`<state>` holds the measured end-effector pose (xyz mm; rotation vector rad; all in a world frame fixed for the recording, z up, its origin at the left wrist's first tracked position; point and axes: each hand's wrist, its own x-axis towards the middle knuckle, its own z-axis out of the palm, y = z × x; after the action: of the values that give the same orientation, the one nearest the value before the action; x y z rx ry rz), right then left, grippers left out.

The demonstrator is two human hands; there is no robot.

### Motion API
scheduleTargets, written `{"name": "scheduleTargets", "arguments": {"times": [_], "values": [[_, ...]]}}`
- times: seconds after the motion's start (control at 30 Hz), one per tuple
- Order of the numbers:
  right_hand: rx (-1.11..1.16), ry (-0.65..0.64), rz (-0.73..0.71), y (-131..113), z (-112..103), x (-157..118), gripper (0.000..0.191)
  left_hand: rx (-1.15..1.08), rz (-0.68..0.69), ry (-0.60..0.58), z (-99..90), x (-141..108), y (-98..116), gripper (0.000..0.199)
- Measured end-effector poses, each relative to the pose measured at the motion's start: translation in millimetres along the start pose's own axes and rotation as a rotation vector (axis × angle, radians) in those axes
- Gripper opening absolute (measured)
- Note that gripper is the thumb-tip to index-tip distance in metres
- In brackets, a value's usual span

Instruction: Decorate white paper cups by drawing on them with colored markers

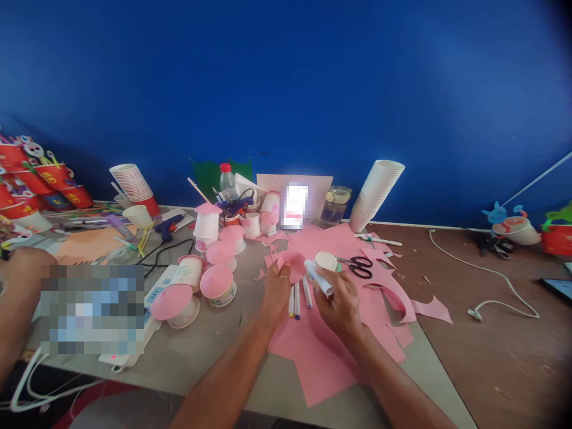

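Note:
My left hand (279, 286) pinches a round piece of pink paper (292, 266) above the sheets. Close by on the right, my right hand (342, 304) is closed around a white tube with a bluish tint (319, 278); its kind is not clear. Just beyond those fingers shows the round white end of a paper cup (326, 261); whether they touch it I cannot tell. Between both hands lie several markers (297, 301) on pink paper (319, 372). Black-handled scissors (361, 266) rest to the right.
Cups with pink paper cones (217, 280) stand left, beside a power strip (134, 336). Behind are a glue gun (168, 226), a glass jar (335, 205), a bright blurred screen (295, 205) and stacked paper cups (378, 193). Another person's arm (22, 298) reaches in at far left.

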<state>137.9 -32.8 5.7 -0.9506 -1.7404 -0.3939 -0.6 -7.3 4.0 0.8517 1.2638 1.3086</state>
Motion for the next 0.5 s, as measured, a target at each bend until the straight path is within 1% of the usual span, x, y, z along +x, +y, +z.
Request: {"name": "scheduleTargets", "arguments": {"times": [0.1, 0.17, 0.27, 0.37, 0.43, 0.5], "values": [[0.079, -0.120, -0.024, -7, 5, -1, 0.028, 0.014, 0.042, -0.033, 1.9, -3, 4, 0.015], [0.071, -0.148, -0.019, -6, 7, -2, 0.025, 0.037, 0.054, -0.011, 3.6, -5, 6, 0.013], [0.008, -0.111, 0.016, 1, 4, -2, 0.022, 0.045, 0.028, 0.013, 4.4, -6, 6, 0.016], [-0.039, -0.023, 0.061, 6, -1, -2, 0.023, 0.016, 0.010, 0.059, 1.8, -2, 2, 0.020], [-0.013, 0.020, 0.080, 5, -3, -2, 0.024, -0.016, 0.023, 0.090, -0.8, 1, 0, 0.021], [0.059, 0.012, 0.071, 0, -2, -1, 0.025, -0.030, 0.052, 0.094, -2.3, 3, -3, 0.019]]}}
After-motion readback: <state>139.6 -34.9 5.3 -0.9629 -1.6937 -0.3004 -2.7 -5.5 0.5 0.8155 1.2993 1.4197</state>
